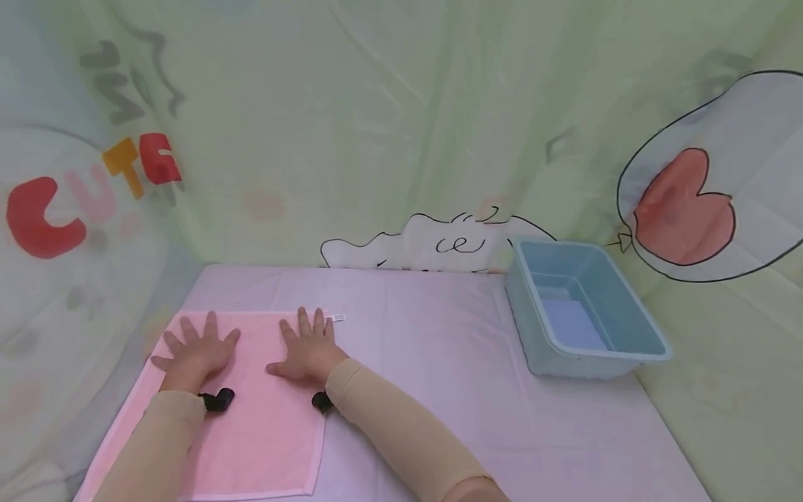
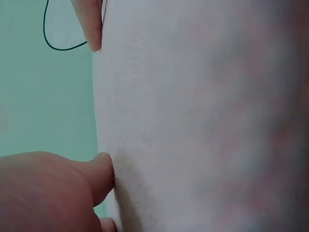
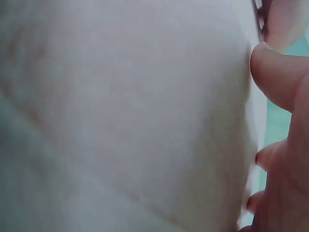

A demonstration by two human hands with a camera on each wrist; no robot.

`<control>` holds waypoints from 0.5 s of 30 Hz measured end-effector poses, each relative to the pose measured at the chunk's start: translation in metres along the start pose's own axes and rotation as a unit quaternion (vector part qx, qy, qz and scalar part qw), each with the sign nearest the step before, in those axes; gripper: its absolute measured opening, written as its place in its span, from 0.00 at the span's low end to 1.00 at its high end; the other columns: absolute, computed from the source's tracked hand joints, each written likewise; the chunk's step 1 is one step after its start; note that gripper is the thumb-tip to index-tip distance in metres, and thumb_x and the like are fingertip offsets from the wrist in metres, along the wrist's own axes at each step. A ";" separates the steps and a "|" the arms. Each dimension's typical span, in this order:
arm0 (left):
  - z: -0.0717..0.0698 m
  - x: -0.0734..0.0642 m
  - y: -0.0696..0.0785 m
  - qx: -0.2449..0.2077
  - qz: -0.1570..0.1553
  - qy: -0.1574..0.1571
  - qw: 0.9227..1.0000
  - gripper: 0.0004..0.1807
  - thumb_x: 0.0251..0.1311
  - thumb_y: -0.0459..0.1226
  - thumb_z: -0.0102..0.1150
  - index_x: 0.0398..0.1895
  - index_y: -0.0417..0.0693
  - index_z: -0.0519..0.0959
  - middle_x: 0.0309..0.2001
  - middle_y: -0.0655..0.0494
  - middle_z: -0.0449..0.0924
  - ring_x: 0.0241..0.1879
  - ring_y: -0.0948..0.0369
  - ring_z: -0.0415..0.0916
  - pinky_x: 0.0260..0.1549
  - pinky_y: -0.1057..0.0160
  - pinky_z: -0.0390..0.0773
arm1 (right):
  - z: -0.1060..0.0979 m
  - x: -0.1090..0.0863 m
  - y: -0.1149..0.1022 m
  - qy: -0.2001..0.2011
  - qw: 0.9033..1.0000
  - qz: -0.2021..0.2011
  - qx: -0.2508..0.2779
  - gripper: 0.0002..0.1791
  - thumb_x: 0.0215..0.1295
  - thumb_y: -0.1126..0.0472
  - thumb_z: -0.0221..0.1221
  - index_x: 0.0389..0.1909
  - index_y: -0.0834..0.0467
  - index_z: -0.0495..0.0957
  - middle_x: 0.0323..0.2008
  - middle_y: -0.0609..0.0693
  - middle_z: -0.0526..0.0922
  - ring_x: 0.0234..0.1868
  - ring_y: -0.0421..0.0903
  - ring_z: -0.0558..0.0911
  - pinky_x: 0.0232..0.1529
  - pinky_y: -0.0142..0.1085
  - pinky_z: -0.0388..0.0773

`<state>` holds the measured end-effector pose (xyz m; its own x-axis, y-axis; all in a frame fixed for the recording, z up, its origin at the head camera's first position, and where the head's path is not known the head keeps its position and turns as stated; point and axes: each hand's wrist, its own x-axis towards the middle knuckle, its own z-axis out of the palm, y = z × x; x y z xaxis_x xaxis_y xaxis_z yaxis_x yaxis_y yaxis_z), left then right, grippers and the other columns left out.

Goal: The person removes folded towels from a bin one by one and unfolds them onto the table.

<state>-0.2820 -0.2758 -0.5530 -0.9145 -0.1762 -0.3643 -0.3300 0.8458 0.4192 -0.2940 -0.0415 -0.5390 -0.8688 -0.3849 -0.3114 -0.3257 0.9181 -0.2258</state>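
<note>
A pink towel with a pale hem lies spread flat on the left part of the table, a small white tag sticking out at its far right corner. My left hand rests on the towel's far left area with fingers spread. Toward the far right corner, my right hand also lies on the cloth, fingers splayed and thumb pointing left. In the left wrist view the left thumb touches the fabric surface. The right wrist view shows the right thumb and some fingertips against the cloth.
A light blue plastic basin stands at the table's back right, with a pale lilac patch visible on its bottom. Printed curtains hang behind and at both sides of the lilac-covered table.
</note>
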 end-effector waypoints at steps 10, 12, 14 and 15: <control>-0.002 0.003 -0.001 0.000 0.011 0.004 1.000 0.57 0.77 0.68 0.39 0.87 0.41 0.28 0.78 0.20 0.08 0.72 0.13 0.07 0.59 0.07 0.20 | -0.016 0.005 0.018 -0.018 0.998 -0.047 0.039 0.52 0.71 0.25 0.57 0.88 0.35 0.46 0.89 0.51 0.47 0.89 0.61 0.47 0.87 0.56 0.51; -0.004 0.003 0.001 0.000 0.011 0.001 1.000 0.57 0.77 0.67 0.42 0.86 0.38 0.30 0.78 0.19 0.10 0.73 0.13 0.09 0.60 0.07 0.22 | -0.023 0.006 0.021 -0.022 0.997 -0.054 0.047 0.51 0.72 0.27 0.58 0.88 0.35 0.47 0.89 0.50 0.51 0.89 0.61 0.50 0.86 0.59 0.55; -0.007 0.002 0.005 -0.001 0.010 -0.001 1.000 0.57 0.77 0.65 0.45 0.86 0.35 0.33 0.79 0.18 0.12 0.74 0.12 0.13 0.63 0.08 0.25 | -0.030 0.005 0.024 -0.024 0.995 -0.064 0.066 0.50 0.73 0.29 0.60 0.88 0.37 0.49 0.88 0.51 0.54 0.88 0.63 0.53 0.84 0.61 0.57; -0.009 0.001 0.007 -0.001 0.011 -0.002 1.000 0.57 0.77 0.64 0.46 0.86 0.33 0.34 0.79 0.17 0.13 0.75 0.13 0.15 0.64 0.08 0.27 | -0.034 0.004 0.026 -0.025 0.995 -0.068 0.075 0.50 0.73 0.30 0.61 0.88 0.37 0.50 0.88 0.51 0.55 0.88 0.63 0.53 0.84 0.62 0.57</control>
<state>-0.2879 -0.2744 -0.5429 -0.9205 -0.1548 -0.3588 -0.3098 0.8487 0.4286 -0.3189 -0.0162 -0.5145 -0.7994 -0.5122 -0.3140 -0.3759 0.8341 -0.4037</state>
